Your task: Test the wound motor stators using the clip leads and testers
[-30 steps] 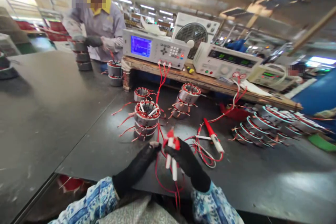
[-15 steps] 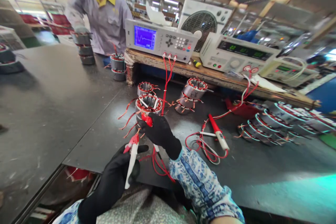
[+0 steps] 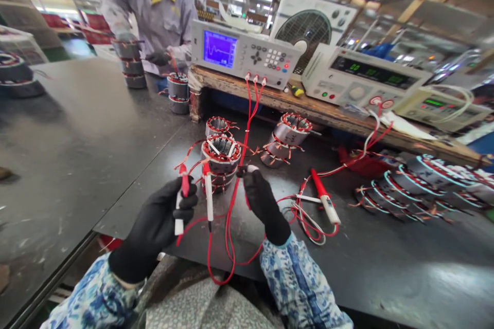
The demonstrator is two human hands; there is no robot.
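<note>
A wound motor stator stands on another on the dark table, its red leads sticking out to the left. My left hand, in a black glove, is closed around a red-and-white test clip, whose red tip is at a copper lead end. A second test clip hangs from another lead at the stator's front, held by no hand. My right hand, also gloved, is pinched beside the stator's right side on what looks like a third test clip, mostly hidden by the fingers.
Red cables run down from a tester with a blue screen on a wooden shelf. More stators stand behind, others at right. A red-and-white probe lies right. A co-worker stands across the table.
My right hand has let go of one clip, which now hangs on a lead, and moved right. My left hand has moved left and up with its clip. The view has shifted slightly.
</note>
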